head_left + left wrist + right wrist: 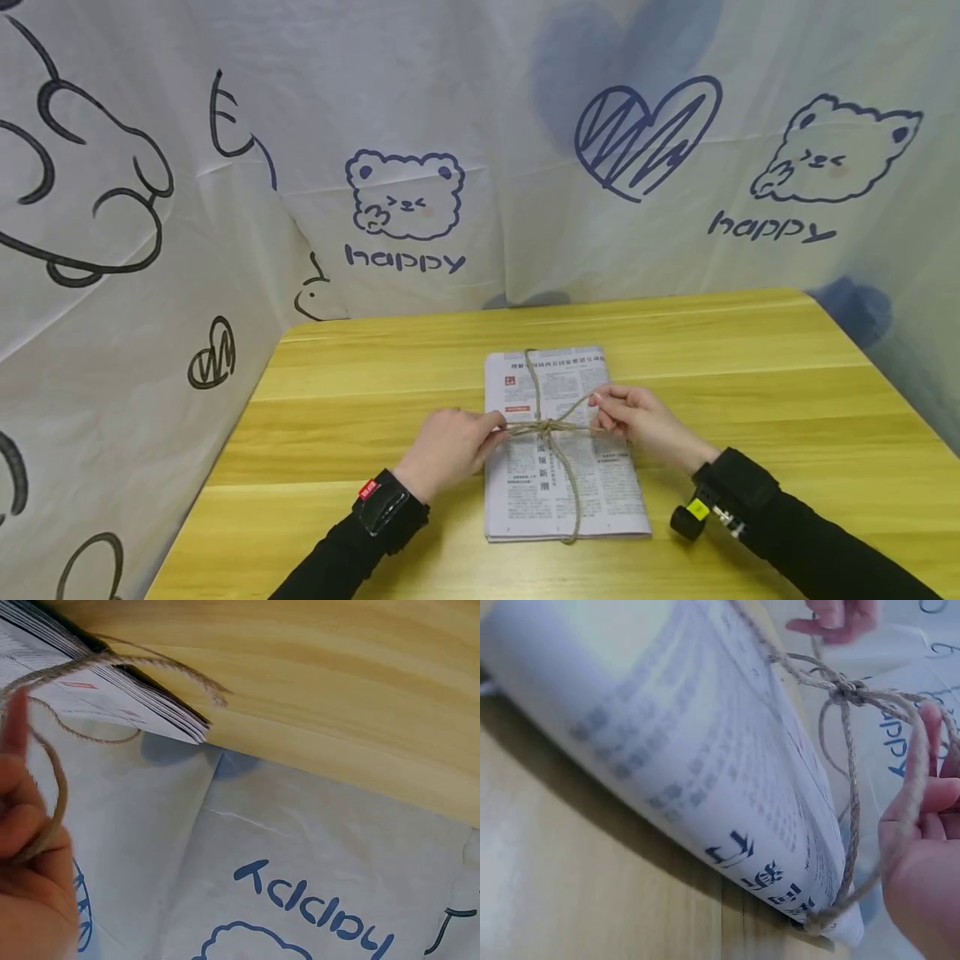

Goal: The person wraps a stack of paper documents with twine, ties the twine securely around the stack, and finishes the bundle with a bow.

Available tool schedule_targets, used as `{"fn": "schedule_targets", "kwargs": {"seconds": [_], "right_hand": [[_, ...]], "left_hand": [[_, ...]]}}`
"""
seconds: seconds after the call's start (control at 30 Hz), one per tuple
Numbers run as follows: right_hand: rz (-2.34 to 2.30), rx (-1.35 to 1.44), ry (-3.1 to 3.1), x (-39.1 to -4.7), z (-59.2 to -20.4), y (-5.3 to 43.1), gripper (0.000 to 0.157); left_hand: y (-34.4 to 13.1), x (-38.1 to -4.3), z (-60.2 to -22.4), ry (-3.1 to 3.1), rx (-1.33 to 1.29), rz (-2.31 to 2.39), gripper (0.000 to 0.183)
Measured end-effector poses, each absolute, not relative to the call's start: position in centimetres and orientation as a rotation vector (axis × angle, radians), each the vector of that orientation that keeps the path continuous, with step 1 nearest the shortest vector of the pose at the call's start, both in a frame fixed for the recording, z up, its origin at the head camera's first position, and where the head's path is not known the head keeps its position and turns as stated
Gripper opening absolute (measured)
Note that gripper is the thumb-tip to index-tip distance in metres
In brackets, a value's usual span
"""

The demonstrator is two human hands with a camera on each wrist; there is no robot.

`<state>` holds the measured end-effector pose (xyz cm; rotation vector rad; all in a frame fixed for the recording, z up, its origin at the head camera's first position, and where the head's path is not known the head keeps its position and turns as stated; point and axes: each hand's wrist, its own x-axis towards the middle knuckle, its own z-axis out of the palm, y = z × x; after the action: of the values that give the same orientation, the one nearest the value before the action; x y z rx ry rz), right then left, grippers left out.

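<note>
A folded stack of newspapers [517,508] lies on the table, bound crosswise with brown twine [573,487]. The twine meets in a knot [547,427] near the middle of the top sheet. At the left of the knot, my left hand [453,446] pinches twine that leads out from it; in the left wrist view a loose twine end [217,697] sticks out past the stack's edge. My right hand [641,421] holds twine on the other side, with strands running from the knot to its fingers, and in the right wrist view a loop [915,776] passes by the fingers.
The stack rests on a yellow wood-grain table [337,400]. Behind and to the left hangs a pale cloth [517,192] with drawn bears, hearts and the word "happy". Both wrists wear black bands, the right one with a small black device [686,523].
</note>
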<state>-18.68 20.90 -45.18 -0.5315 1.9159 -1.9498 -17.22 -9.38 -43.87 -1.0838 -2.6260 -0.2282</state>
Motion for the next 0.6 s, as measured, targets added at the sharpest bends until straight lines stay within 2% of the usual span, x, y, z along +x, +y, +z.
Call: {"fn": "schedule_targets", "kwargs": {"seconds": [0.2, 0.37, 0.6], "right_hand": [[-2.146, -0.541, 1.571, -19.1, -45.3, 21.4, 0.024], [-2.205, -0.598, 1.253, -19.6, -45.4, 22.2, 0.027], [-1.835, -0.467, 1.649, -19.7, -45.1, 22.0, 0.03]], "left_hand": [[-9.7, -17.1, -44.1, -2.643, -1.162, -0.285, 0.01], [-10.1, -16.9, -44.7, -2.557, -1.226, -0.207, 0.014], [-10.4, -17.0, -45.1, -2.476, -1.289, -0.062, 0.019]]}}
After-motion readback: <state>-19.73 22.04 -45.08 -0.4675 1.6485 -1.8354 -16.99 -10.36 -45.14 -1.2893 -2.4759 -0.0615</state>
